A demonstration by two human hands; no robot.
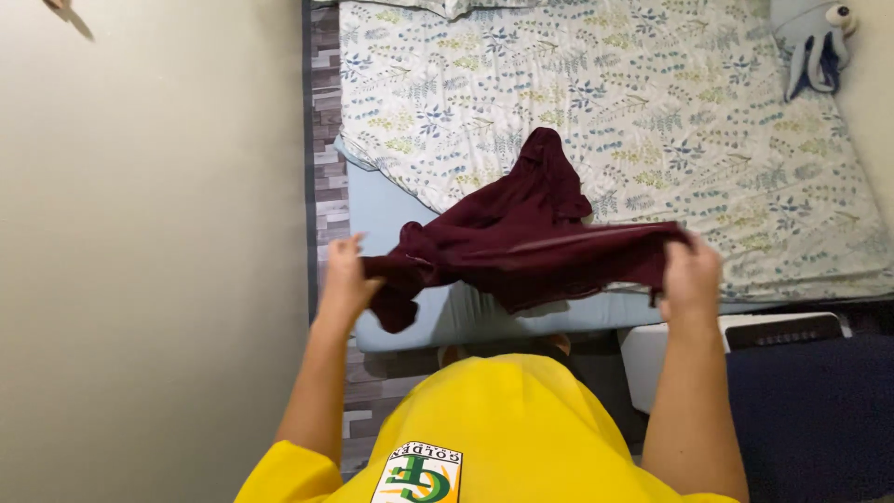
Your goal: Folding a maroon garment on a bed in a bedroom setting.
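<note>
Both hands are up, and between them hangs a dark maroon garment (521,242), stretched out over the near edge of the bed (410,321). The left hand (345,279) pinches one end of the cloth closed in its fingers, near the bed's near left corner. The right hand (691,275) clamps the other end, further along that same near edge. The middle of the garment bunches up and trails onto the leaf-patterned sheet (652,112), a fold peaking toward the bed's centre. A loose end droops below the left hand. Off in the far right corner of the bed sits a pale blue plush toy (815,37). The person wears a yellow shirt (484,419).
</note>
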